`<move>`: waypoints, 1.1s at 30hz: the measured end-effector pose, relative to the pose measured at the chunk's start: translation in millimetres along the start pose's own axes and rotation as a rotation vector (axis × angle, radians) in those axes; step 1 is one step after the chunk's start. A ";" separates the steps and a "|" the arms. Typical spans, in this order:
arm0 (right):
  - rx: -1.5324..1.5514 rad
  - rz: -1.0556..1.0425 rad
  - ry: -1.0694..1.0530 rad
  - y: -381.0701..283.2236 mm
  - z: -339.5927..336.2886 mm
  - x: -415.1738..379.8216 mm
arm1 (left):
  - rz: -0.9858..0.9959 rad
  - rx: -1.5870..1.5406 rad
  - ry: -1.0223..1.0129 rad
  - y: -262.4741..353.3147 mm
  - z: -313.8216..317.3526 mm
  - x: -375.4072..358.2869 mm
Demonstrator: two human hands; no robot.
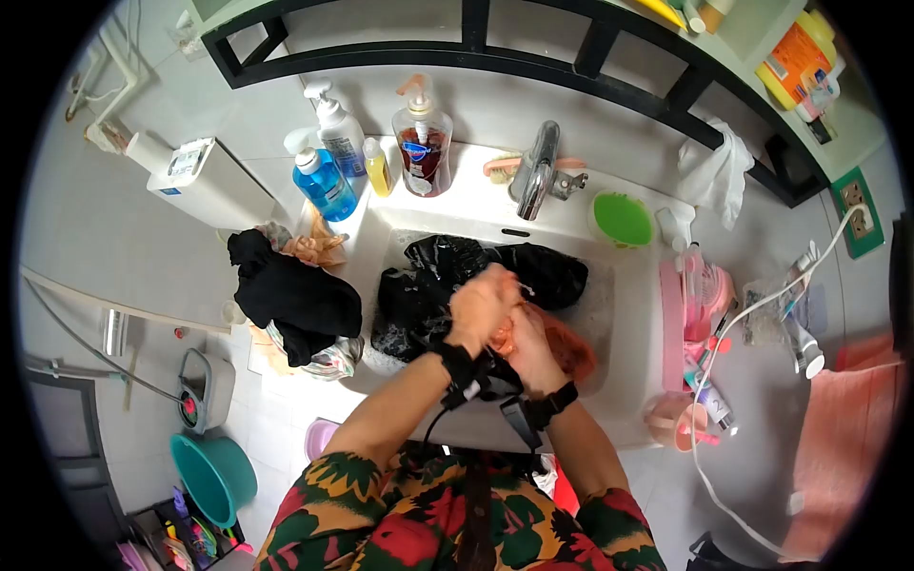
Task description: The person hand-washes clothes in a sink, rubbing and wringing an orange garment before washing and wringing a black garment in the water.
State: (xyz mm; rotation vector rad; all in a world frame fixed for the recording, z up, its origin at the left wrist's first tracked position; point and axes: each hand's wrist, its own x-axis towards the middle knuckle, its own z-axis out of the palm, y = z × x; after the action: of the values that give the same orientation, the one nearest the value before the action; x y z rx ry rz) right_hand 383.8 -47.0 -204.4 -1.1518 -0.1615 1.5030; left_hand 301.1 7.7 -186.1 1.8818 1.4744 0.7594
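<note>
Both hands meet over the white sink (476, 214), pressed together on an orange cloth (571, 350). My left hand (481, 305) lies on top, fingers curled over the cloth. My right hand (528, 344) grips the same cloth from below. Black wet garments (447, 271) fill the basin behind and left of the hands. Black straps sit on both wrists.
A chrome tap (538, 176) stands at the back of the sink, with soap bottles (422, 143) and a blue bottle (324, 186) to its left. A heap of dark clothes (290, 295) lies on the left rim. A green dish (622, 219), pink items (705, 295), and a teal bucket (214, 476) surround it.
</note>
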 end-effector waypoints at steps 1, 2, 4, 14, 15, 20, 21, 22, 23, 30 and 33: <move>-0.043 -0.004 0.007 0.2 2.4 0.3 | -0.121 0.042 0.001 -11.5 -5.5 10.2; -0.157 -0.048 0.009 -0.7 -4.8 9.8 | -0.246 -0.031 0.034 -23.8 -11.2 16.2; -0.192 -0.054 0.080 -27.4 -6.1 9.4 | -0.300 -0.114 0.083 -64.4 -15.1 27.7; 0.093 0.046 0.062 1.0 -40.0 54.6 | 0.011 -0.190 -0.037 14.4 24.1 -1.0; 0.182 0.059 -0.138 5.2 -58.9 66.5 | 0.047 -0.186 -0.089 30.6 14.0 -0.6; -0.120 0.030 0.016 -15.8 -35.9 30.7 | 0.153 -0.042 -0.142 -13.1 18.0 17.5; -0.118 0.024 0.020 -19.0 -33.8 27.8 | 0.165 0.099 -0.121 -32.4 13.1 26.9; -0.156 0.009 0.037 -22.7 -28.3 22.5 | 0.124 0.156 -0.032 -48.4 8.9 32.5; -0.191 -0.004 0.053 -24.4 -26.0 19.5 | 0.098 0.143 0.018 -63.8 3.2 36.2; -0.112 -0.001 0.166 -13.1 -18.1 29.5 | 0.073 -0.187 0.076 -43.7 30.8 7.2; -0.002 0.123 -0.033 3.9 -34.9 46.5 | 0.284 -0.211 -0.084 -5.7 27.2 2.1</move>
State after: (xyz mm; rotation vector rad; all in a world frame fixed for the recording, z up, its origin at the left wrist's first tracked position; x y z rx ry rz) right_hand 413.7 -27.2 -250.3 -1.1560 -0.1163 1.6307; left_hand 318.7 7.5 -207.7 1.9541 1.0432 0.9159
